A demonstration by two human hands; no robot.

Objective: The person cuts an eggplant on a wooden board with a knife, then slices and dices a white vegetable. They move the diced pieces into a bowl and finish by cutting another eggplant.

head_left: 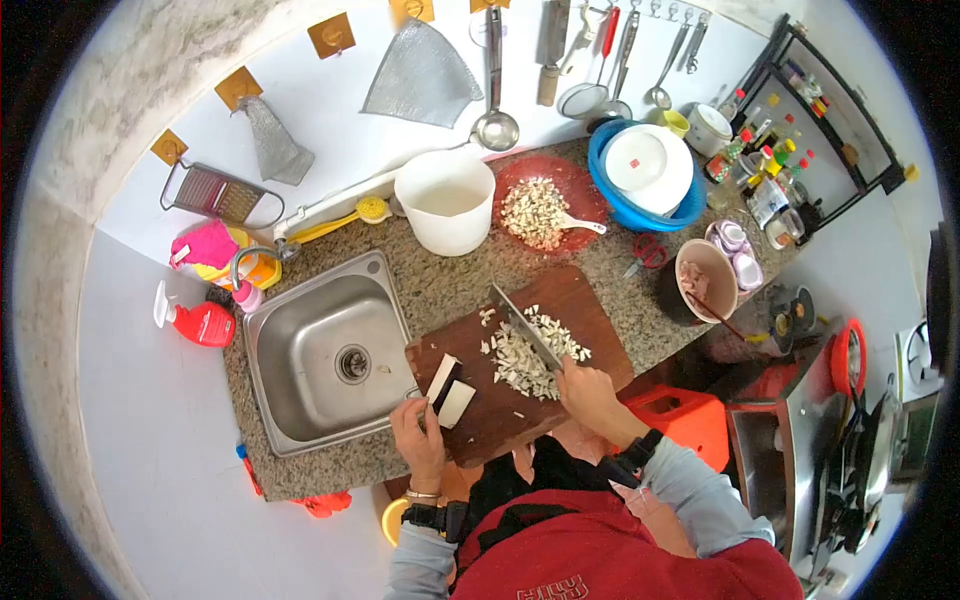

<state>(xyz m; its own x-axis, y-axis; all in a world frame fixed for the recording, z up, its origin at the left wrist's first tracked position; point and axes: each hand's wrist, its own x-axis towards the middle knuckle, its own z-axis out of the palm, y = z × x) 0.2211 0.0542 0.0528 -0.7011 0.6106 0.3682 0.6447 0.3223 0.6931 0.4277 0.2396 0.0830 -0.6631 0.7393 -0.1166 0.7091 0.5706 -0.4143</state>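
Observation:
A knife (527, 327) is gripped by its handle in my right hand (590, 400), its blade lying among chopped white pieces (525, 370) on the brown cutting board (590, 300). Two larger pale pieces with dark purple skin, which look like eggplant, lie at the board's left side. My left hand (417, 440) is at the board's left edge, its curled fingers at the lower end of the upper eggplant piece (444, 378). Close to that hand is the second eggplant piece (456, 404).
A steel sink (300, 350) is set into the counter on the left. Behind the board stand a white tub (445, 205), a red basket (588, 180) of chopped bits with a spoon, and a blue basin (605, 205). Scissors (650, 250) and a meat bowl (722, 262) are at right.

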